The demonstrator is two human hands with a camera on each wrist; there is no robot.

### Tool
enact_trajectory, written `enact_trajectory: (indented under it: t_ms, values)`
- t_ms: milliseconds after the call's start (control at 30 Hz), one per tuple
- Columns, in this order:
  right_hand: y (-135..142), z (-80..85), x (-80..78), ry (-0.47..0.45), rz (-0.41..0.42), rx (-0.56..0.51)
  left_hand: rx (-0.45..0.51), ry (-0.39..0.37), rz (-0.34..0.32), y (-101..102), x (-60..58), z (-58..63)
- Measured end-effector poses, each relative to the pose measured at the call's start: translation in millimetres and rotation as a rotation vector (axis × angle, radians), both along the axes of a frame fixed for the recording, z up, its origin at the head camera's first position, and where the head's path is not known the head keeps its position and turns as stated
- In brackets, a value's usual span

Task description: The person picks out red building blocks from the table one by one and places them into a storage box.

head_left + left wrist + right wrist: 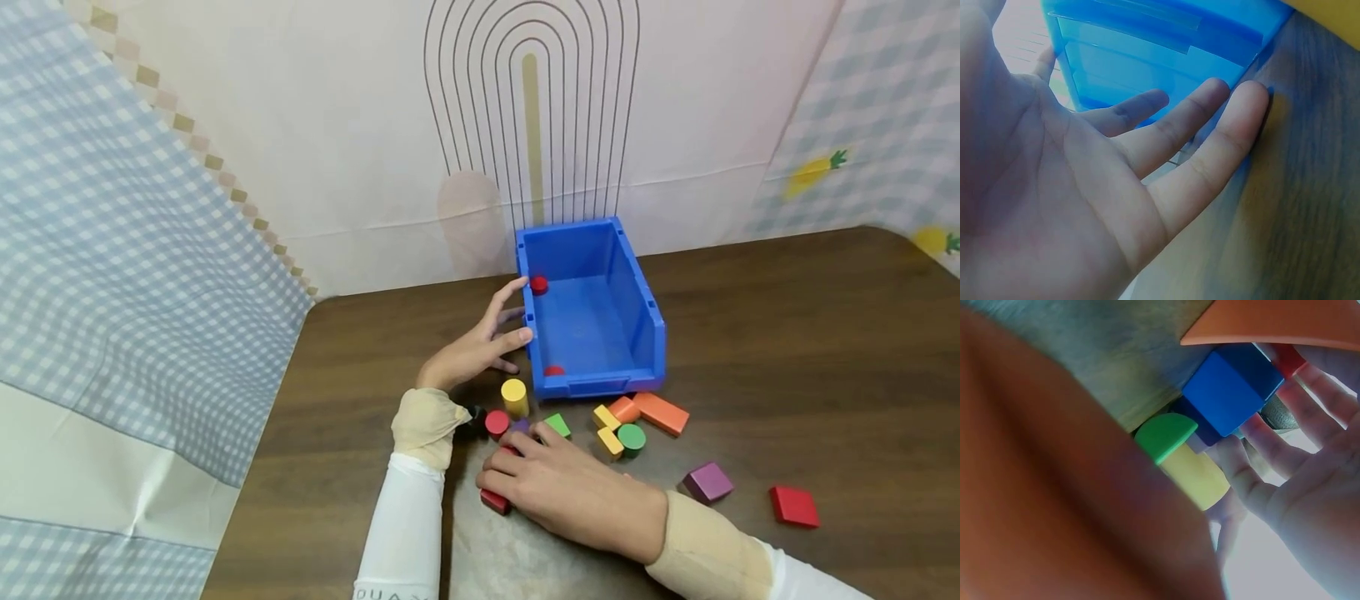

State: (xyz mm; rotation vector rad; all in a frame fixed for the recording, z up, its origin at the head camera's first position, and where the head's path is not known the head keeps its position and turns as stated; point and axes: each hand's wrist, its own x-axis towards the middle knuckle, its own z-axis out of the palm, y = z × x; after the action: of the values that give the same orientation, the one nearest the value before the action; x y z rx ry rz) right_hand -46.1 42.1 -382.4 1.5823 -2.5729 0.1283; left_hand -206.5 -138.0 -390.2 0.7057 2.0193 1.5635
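Note:
My left hand (476, 350) is at the left side of a blue bin (637, 292), its fingers spread and loosely straight with the thumb at the rim. A red disc (538, 285) and another red piece lie in the bin. In the head view my right hand (566, 487) reaches low over toy blocks, hiding some. A red block (495, 502) shows at its fingers. The right wrist view has a blue block (1225, 390), a green-topped piece (1165, 434) and a yellow cylinder (1197, 478) in front of the extended fingers. A red cylinder (497, 423) stands nearby.
A yellow cylinder (515, 398) stands before the bin, beside a green block (557, 426). Right of them are an orange block (662, 413), a green cylinder (632, 437) and small yellow blocks. Farther right lie a purple block (708, 482) and a red block (795, 507).

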Motion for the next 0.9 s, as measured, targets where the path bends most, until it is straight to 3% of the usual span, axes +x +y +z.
enact_trajectory:
  t_ms: [233, 533, 900]
  values:
    - [2.3, -0.7, 1.2, 0.008, 0.015, -0.015, -0.029, 0.051, 0.018, 2.2, 2.5, 4.2]
    - [2.6, -2.2, 3.1, 0.075, 0.001, -0.040, -0.191, 0.129, 0.035, 7.8, 9.1, 23.6]
    - [1.9, 1.3, 4.3, 0.093, 0.007, -0.034, -0.247, 0.160, 0.074, 12.7, 11.9, 28.9]
